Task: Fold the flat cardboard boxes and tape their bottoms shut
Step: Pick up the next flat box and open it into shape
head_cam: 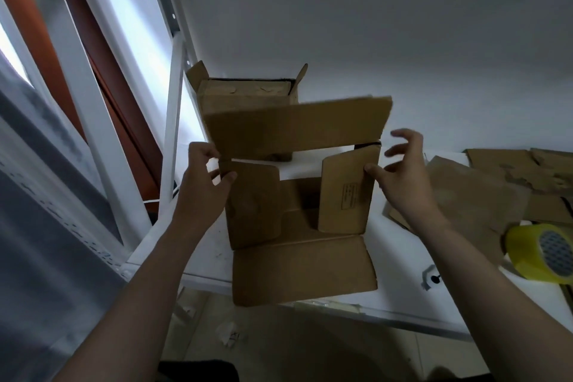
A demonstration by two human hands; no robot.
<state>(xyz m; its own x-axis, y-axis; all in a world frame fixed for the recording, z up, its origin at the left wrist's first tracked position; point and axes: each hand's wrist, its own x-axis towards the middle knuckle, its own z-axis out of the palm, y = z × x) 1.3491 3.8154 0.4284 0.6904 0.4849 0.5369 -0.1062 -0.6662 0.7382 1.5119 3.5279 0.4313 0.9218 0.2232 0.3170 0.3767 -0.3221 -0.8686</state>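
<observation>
A brown cardboard box (297, 226) stands on the white table (400, 245) with its four flaps up or spread. My left hand (206, 177) pinches the left side flap near its top corner. My right hand (400, 170) has its thumb pressed on the right side flap, which bears a printed label; its fingers are spread. The far long flap (297, 127) stands up and tilts toward me. The near long flap (304, 270) lies flat over the table's front edge. A yellow roll of tape (542, 254) sits at the right.
A second folded box (245, 93) with open flaps stands behind, against the grey wall. Flat cardboard sheets (483, 189) lie stacked at the right. A white shelf frame (172, 115) rises at the left. Paper scraps lie on the floor below the table.
</observation>
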